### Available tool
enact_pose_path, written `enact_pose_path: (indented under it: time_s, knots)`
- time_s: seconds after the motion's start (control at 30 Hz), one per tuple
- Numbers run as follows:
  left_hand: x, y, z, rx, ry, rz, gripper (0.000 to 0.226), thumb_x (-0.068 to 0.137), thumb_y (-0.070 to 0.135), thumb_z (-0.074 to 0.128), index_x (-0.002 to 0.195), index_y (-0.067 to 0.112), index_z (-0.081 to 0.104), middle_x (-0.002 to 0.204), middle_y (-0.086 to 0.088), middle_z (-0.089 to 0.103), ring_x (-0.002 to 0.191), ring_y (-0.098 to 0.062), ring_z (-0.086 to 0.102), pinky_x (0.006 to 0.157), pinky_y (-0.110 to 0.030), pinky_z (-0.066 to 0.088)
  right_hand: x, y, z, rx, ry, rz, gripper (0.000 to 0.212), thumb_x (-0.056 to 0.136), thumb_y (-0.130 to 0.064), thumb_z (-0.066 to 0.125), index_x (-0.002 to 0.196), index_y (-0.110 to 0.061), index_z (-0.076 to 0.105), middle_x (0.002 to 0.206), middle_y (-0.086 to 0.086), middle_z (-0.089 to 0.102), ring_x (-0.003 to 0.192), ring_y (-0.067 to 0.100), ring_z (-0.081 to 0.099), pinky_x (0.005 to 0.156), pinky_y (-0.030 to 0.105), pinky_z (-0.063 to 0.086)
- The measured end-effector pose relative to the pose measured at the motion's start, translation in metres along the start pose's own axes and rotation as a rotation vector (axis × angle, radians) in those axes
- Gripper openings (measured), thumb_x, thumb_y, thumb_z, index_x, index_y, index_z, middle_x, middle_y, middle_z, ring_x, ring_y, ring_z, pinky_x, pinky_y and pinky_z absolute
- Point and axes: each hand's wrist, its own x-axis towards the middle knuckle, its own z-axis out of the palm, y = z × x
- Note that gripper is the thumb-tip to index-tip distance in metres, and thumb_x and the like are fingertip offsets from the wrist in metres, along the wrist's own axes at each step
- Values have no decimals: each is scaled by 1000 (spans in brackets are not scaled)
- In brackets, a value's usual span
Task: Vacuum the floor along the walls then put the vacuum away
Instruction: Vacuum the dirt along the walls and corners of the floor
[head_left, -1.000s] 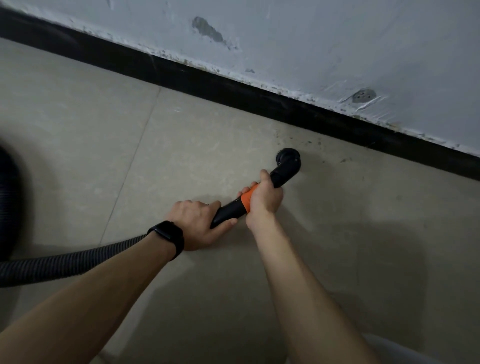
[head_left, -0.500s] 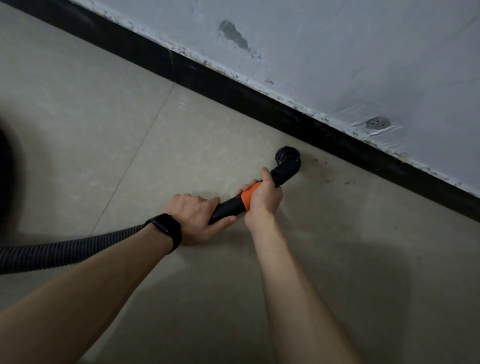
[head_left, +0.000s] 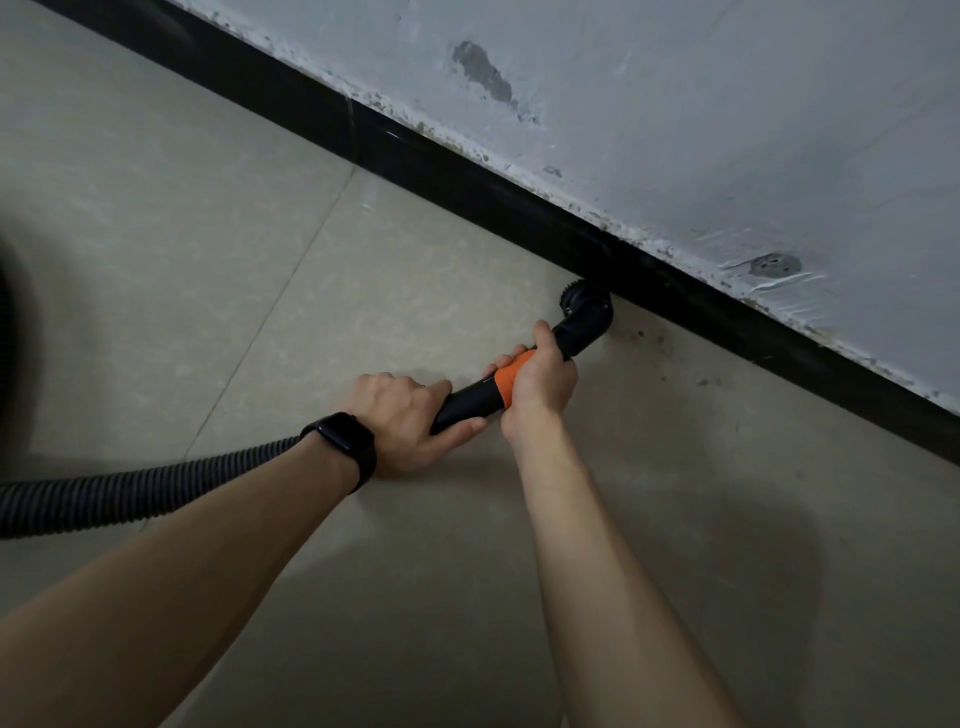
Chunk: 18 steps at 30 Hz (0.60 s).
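Head view, looking down at the floor (head_left: 363, 270) where it meets the wall (head_left: 727, 130).

Left hand (head_left: 400, 415): I note the fingers curled over the black wand (head_left: 467, 402) from above, with the thumb along its near side. It grips the rear end, where the ribbed hose (head_left: 130, 491) joins. There is a black watch (head_left: 343, 441) on that wrist.

Right hand (head_left: 540, 384): wrapped round the wand further forward, over the orange collar (head_left: 506, 379). The thumb lies up along the tube toward the head. Fingertips show on the collar's far side.

Brush head (head_left: 584, 306): round and black, at the end of an angled elbow. It sits on the floor hard against the black baseboard (head_left: 467, 187), and its far edge appears to touch the board. I cannot see the bristles themselves.

Hose: runs left from the left hand, passes behind the left forearm and leaves the view at the left edge. A dark blurred shape (head_left: 8, 322) sits at that edge, and I cannot tell what it is.

Floor: pale tile. A grout line (head_left: 270, 322) runs diagonally from the baseboard toward the lower left, to the left of both hands. Dark specks (head_left: 660, 340) lie on the tile just right of the brush head, near the baseboard.

Wall: grey, with paint chipped along the top of the baseboard and two rough darker patches.
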Motion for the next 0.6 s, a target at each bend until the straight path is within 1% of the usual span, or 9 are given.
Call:
enact_pose_path:
  time_s: [0.17, 0.27, 0.43, 0.53, 0.6]
  knots:
    - [8, -2, -1, -3, 16, -16, 69, 70, 87, -2, 81, 31, 38, 57, 9, 38, 48, -15, 36, 54, -33, 28, 4, -5, 7, 10, -10, -10, 20, 99, -23, 64, 106, -8, 53, 59, 0, 50, 41, 13, 47, 46, 29, 49]
    - [10, -4, -2, -9, 21, -30, 69, 71, 87, -1, 81, 31, 38, 56, 10, 37, 47, -12, 33, 53, -33, 26, 6, -7, 11, 3, -16, -15, 21, 99, -23, 64, 108, -7, 54, 61, 1, 50, 41, 13, 47, 46, 29, 49]
    - [9, -11, -6, -37, 31, -43, 68, 73, 87, 2, 80, 30, 40, 57, 9, 39, 48, -12, 35, 53, -33, 26, 7, -6, 22, -18, -3, -28, 27, 99, -22, 63, 115, -4, 54, 61, 1, 49, 40, 13, 47, 45, 29, 48]
    - [4, -20, -9, -93, 43, -54, 69, 72, 87, 3, 77, 30, 41, 57, 7, 45, 49, -12, 41, 50, -31, 25, 2, -3, 34, -67, 8, -40, 23, 99, -23, 62, 108, -3, 57, 59, 1, 49, 38, 13, 48, 45, 28, 49]
    - [-3, -28, -10, -140, 47, -59, 69, 72, 88, 4, 75, 30, 41, 58, 6, 49, 49, -13, 45, 48, -30, 25, -2, 1, 42, -104, 11, -46, 23, 100, -25, 62, 106, -4, 57, 63, 3, 52, 37, 13, 50, 46, 28, 49]
